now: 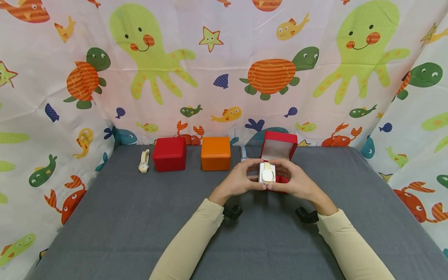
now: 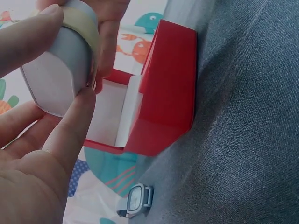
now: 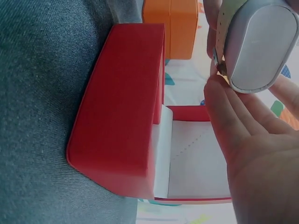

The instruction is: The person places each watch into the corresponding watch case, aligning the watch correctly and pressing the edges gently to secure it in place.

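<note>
A white cushion (image 1: 267, 173) with a cream watch (image 1: 268, 175) wrapped round it is pinched from both sides by the left hand (image 1: 241, 181) and right hand (image 1: 297, 182), just above the open red box (image 1: 279, 149). No writing can be read. 2 closed boxes, red (image 1: 169, 154) and orange (image 1: 215, 153), stand further left on the grey table (image 1: 140, 225).

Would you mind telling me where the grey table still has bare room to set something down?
The grey table lies bare left of the left hand, in front of the cream watch and closed red box, and right of the right hand. The back row is crowded: orange box, small watch, open red box.
</note>
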Available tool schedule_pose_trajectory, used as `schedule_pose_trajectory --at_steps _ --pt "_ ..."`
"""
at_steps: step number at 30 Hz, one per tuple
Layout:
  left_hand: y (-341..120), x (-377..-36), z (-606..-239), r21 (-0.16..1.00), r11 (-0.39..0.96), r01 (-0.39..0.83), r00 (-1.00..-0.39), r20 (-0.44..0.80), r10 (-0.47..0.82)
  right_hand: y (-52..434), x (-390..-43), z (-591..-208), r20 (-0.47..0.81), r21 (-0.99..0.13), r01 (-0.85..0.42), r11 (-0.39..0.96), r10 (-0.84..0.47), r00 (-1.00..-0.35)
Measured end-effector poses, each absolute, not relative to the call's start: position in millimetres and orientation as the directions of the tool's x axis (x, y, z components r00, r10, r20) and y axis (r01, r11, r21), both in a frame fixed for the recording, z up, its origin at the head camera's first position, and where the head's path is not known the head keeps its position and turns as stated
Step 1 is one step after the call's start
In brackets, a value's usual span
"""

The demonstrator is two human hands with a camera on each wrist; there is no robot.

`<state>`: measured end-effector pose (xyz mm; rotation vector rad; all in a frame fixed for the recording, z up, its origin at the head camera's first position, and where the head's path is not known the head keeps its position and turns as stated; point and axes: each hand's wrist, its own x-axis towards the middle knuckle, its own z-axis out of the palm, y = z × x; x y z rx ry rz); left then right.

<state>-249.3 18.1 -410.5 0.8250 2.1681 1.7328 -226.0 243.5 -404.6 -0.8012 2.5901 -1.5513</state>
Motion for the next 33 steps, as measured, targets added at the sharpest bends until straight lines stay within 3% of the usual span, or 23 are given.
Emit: schedule_pose_trajectory --at_steps 5,14,33 --pt "19 -249 -410 0.955 0.148 0.258 -0.822 0.137 0.553 242 -224 -401 0.294 -0.779 -0.461 0.424 -0.402 -0.867" --pt "21 -247 -409 0.946 0.177 0.270 -0.833 0.138 0.535 228 -207 -378 0.400 -0.690 -0.573 0.441 -0.428 -0.811" --pt "27 -244 -408 0.906 0.221 0.361 -0.816 0.192 0.546 225 -204 -374 0.377 -0.754 -0.494 0.433 -0.332 -0.865"
